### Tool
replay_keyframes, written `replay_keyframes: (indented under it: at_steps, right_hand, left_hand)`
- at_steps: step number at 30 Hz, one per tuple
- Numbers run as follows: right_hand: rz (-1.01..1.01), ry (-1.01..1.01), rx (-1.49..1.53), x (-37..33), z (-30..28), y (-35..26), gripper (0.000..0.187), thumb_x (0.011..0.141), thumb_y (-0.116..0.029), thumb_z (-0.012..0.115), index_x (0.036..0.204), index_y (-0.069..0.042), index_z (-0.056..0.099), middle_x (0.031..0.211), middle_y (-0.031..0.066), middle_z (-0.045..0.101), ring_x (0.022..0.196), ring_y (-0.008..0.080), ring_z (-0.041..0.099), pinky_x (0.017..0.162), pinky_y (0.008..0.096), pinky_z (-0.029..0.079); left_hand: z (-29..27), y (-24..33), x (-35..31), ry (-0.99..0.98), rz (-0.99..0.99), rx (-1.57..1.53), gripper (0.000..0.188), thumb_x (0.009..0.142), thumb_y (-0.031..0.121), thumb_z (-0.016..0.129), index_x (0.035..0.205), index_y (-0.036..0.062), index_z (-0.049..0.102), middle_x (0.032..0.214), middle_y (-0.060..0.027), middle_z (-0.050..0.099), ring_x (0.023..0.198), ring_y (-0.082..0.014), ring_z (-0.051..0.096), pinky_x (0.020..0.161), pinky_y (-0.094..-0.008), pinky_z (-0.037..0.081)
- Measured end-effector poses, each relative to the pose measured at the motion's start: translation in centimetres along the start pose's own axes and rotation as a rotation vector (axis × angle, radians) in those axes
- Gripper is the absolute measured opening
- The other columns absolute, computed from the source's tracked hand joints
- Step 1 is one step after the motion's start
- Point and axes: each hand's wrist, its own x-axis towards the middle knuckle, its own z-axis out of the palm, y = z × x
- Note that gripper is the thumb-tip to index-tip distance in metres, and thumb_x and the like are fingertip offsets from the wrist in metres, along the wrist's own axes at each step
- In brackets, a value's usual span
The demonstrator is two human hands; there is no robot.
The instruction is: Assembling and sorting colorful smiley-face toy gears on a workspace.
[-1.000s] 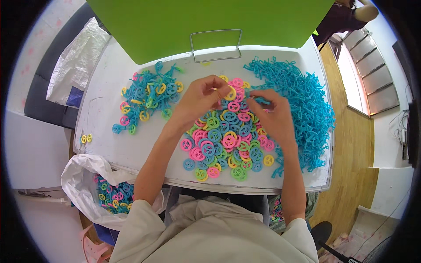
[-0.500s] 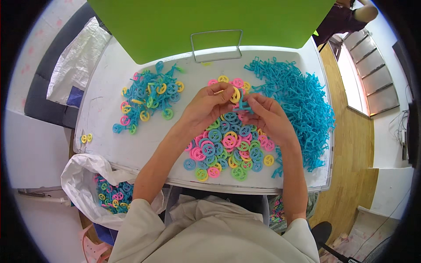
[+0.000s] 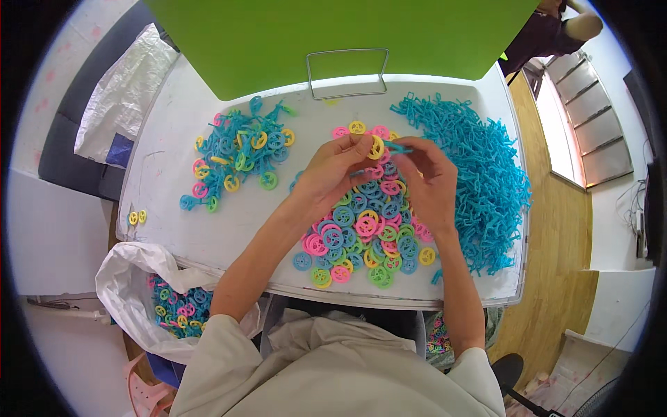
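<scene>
Pinched between the thumb and fingers of my left hand (image 3: pixel 329 172) is a small yellow plastic wheel (image 3: pixel 376 148). A teal plastic stick piece (image 3: pixel 397 149) sticks out rightward from beside that wheel. The fingertips of my right hand (image 3: pixel 434 182) close on its outer end; the thumb is blurred. Both hands are over a heap of pink, blue, green and yellow wheels (image 3: pixel 367 226). Right of my right hand lies a large pile of teal stick pieces (image 3: pixel 483 184). On the left, a smaller pile of teal pieces with coloured wheels (image 3: pixel 240 146) lies on the white table (image 3: pixel 243 240).
A green panel (image 3: pixel 340 35) with a wire stand (image 3: pixel 347 73) rises at the table's back. Two yellow wheels (image 3: pixel 137 217) lie by the left edge. A white sack (image 3: pixel 125 285) holding similar pieces hangs at the front left. Another person (image 3: pixel 545 35) is at the far right.
The teal piece, earlier angled downward beside the yellow wheel, now points right. My right hand's fingers have risen and changed their hold. My left hand keeps its pinch.
</scene>
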Motion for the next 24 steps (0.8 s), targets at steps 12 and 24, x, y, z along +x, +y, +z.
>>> replay_keyframes:
  at_steps: [12,24]
  right_hand:
    - [0.023,0.023,-0.055,0.3,-0.2,0.8,0.015,0.086,0.002,0.061,0.101,0.002,0.061,0.099,0.0039,0.062,0.088,0.0068,0.056,0.077,0.0214,0.047]
    - [-0.028,-0.052,-0.048,0.3,-0.1,1.0,0.030,0.086,0.001,0.060,0.116,-0.001,0.057,0.103,0.0032,0.060,0.078,0.0029,0.051,0.063,0.0174,0.041]
  left_hand:
    - [0.7,-0.4,-0.1,0.037,0.286,0.281,0.022,0.094,0.022,0.058,0.104,0.0021,0.058,0.094,-0.0028,0.059,0.089,-0.0107,0.059,0.074,-0.0265,0.057]
    - [0.5,-0.9,0.3,0.053,0.368,0.327,0.026,0.092,0.018,0.059,0.105,-0.0048,0.060,0.098,-0.0088,0.058,0.085,-0.0157,0.063,0.073,-0.0257,0.058]
